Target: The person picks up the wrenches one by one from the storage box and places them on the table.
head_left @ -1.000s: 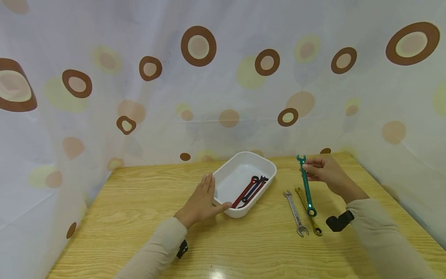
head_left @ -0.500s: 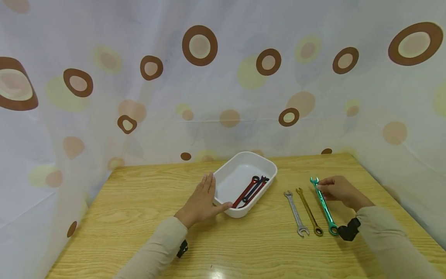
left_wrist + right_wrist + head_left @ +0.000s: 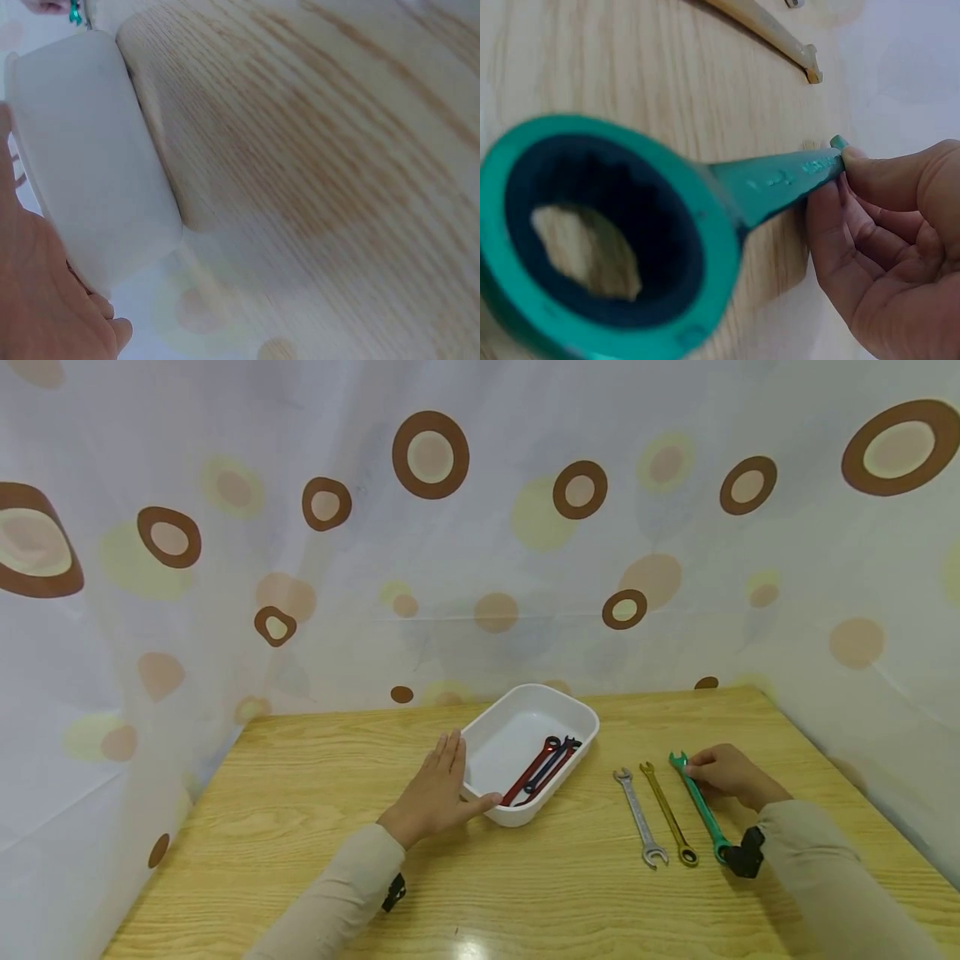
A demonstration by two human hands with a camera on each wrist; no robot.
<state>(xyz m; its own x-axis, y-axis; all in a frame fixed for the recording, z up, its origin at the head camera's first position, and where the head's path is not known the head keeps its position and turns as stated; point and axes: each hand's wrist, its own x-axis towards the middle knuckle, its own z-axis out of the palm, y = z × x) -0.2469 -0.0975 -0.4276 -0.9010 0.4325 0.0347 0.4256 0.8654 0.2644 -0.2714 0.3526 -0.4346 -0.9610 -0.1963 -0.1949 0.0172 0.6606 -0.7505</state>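
Note:
My right hand [image 3: 729, 774] pinches a green combination wrench [image 3: 702, 806] near its open-end jaw, with the ratchet ring end towards me. Seen from the right wrist, the thumb [image 3: 889, 180] presses on the shank and the ring fills the foreground; whether the wrench lies fully on the wood cannot be told. My left hand [image 3: 435, 793] rests with straight fingers against the left side and near corner of a white plastic tub [image 3: 487, 739]. Inside the tub lie two red wrenches [image 3: 529, 772] and a purple wrench [image 3: 546, 767], partly overlapping.
Left of the green wrench, a gold wrench [image 3: 669, 814] and a silver wrench [image 3: 638, 818] lie roughly parallel on the wooden table [image 3: 300, 793]. A patterned curtain [image 3: 480, 527] hangs behind the table and along its sides.
The right hand has carried the green wrench rightwards and down, from above the gold wrench to a place beside it. The left hand and tub have stayed put.

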